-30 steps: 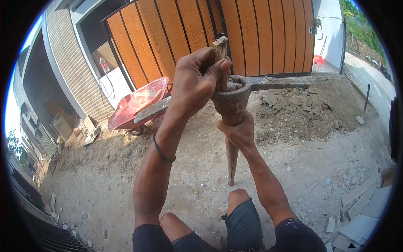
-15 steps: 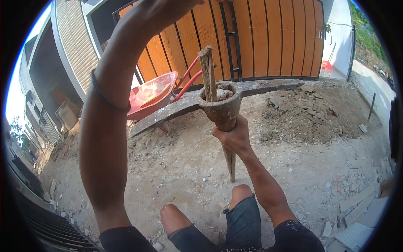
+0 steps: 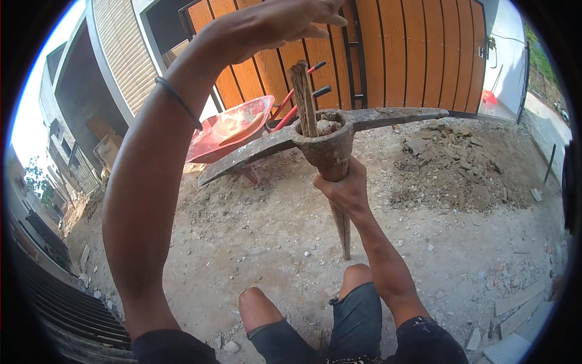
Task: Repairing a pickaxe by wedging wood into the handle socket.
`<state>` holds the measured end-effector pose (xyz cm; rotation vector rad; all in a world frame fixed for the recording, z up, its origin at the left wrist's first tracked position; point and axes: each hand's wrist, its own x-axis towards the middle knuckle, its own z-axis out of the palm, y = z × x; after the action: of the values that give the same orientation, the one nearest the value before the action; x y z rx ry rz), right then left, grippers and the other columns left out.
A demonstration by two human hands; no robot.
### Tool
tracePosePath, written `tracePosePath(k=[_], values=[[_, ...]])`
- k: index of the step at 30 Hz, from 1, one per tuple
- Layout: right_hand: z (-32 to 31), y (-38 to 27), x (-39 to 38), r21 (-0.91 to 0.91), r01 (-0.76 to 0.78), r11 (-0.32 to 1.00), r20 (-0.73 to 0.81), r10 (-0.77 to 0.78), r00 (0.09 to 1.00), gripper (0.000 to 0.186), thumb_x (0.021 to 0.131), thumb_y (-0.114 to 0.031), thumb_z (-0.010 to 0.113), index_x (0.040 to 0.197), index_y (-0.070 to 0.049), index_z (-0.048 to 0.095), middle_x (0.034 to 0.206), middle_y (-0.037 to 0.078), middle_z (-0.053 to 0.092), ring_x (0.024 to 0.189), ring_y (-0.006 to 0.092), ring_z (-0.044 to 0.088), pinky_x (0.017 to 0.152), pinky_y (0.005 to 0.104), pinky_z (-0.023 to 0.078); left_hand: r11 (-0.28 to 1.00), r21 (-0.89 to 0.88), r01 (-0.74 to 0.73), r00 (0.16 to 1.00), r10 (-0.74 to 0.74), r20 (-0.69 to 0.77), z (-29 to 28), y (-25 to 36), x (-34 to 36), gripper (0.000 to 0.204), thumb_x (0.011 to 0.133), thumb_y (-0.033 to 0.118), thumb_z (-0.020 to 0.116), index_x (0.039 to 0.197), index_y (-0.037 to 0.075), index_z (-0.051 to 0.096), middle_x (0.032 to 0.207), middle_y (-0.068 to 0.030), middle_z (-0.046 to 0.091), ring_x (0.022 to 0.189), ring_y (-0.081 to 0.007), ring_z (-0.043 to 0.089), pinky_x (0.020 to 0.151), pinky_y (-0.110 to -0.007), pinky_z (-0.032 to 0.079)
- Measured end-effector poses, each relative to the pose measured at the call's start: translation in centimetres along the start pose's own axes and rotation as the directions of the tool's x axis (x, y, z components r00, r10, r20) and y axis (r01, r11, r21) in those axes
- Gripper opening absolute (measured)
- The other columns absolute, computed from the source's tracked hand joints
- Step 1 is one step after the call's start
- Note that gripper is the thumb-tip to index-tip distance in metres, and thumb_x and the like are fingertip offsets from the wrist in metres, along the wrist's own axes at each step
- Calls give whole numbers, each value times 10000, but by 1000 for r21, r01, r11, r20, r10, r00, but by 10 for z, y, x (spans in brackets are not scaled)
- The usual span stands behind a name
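A pickaxe (image 3: 322,150) stands upright before me, its long curved metal head stretching out to both sides. My right hand (image 3: 344,187) is wrapped round the wooden handle (image 3: 343,233) just below the head's socket. From the top of the socket juts a rough, splintered piece of wood (image 3: 304,100), with greyish material packed beside it. Above and a little left of that wood, my left hand (image 3: 297,23) is raised with its fingers stretched out and apart, holding nothing. The upper edge of the picture cuts off part of it.
A red wheelbarrow (image 3: 227,130) stands behind the pickaxe at the left. Beyond it is a wooden gate (image 3: 400,57) with black bars. Broken soil and rubble (image 3: 461,167) are heaped at the right, and loose boards (image 3: 518,300) lie at the lower right.
My left hand has come lower into view, its spread fingers now showing. The pickaxe has shifted slightly right in the picture, still in my right hand.
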<state>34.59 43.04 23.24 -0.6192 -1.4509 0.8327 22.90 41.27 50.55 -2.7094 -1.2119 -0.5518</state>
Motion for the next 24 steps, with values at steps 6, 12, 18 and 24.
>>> tracePosePath(k=[6,12,18,24], values=[[-1,0,-1,31,11,999,18,-11,1000,297,665,-54,715,935,11,610,764,62,646,735,77,583,664,263,484,894,-428,135,985,-73,158,-10,46,-28,785,1003,570,162,1444,-65,300,1515,-280,242,1430,-387,212,1185,-490,171],[-13,5,1,-4,-42,999,67,43,997,289,701,-87,729,956,-4,621,813,46,644,759,92,590,693,275,486,956,-50,-289,532,117,-839,46,45,-64,350,958,288,532,1065,-16,668,916,-156,677,872,-247,646,726,-331,522],[-15,-8,1,83,-79,993,205,61,977,394,740,-144,792,1053,-11,594,986,63,633,919,138,588,793,295,484,990,-113,88,858,-133,-496,212,71,-161,409,672,138,744,1035,29,591,980,-124,611,920,-247,615,791,-377,492],[10,9,-5,188,-14,982,323,-48,945,751,674,-162,853,1267,-27,412,1111,110,602,1030,191,584,917,328,460,582,-798,158,516,-737,-436,242,36,-140,691,759,373,793,1275,12,508,1191,-199,613,1144,-276,592,933,-387,458]])
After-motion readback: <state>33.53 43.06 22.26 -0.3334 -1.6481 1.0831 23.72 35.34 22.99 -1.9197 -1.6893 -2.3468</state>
